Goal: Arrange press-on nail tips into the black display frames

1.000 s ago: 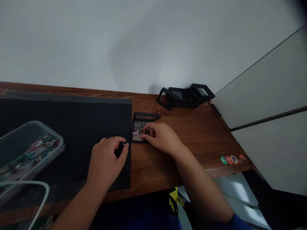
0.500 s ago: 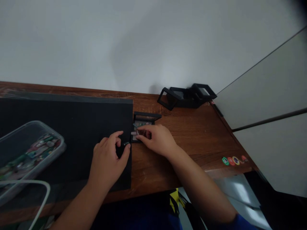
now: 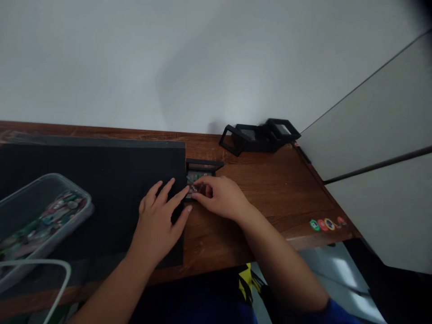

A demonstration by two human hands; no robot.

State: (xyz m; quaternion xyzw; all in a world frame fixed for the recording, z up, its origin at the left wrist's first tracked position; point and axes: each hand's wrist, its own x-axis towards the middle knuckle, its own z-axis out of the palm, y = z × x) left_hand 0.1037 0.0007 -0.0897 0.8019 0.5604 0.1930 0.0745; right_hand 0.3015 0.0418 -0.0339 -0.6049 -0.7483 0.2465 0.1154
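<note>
A small black display case (image 3: 202, 167) lies open on the wooden desk (image 3: 270, 193), just right of a black mat (image 3: 94, 180). My right hand (image 3: 221, 197) rests over the case's near half, its fingers pinched on a small thing inside that I cannot make out. My left hand (image 3: 160, 220) lies on the mat's right edge with fingers stretched out, the fingertips touching the case beside the right hand. A small dark thing shows under the left palm; whether the hand holds it is unclear.
A clear plastic tub (image 3: 40, 216) with several small colourful items stands on the mat at the left. A white cable (image 3: 50, 279) loops at the lower left. A stack of black cases (image 3: 259, 135) sits by the wall. Round coloured stickers (image 3: 326, 223) mark the desk's right corner.
My left hand has opened from a curled grip on a small black thing and slid right until its fingertips reach the case. My right hand has stayed on the case, shifting slightly.
</note>
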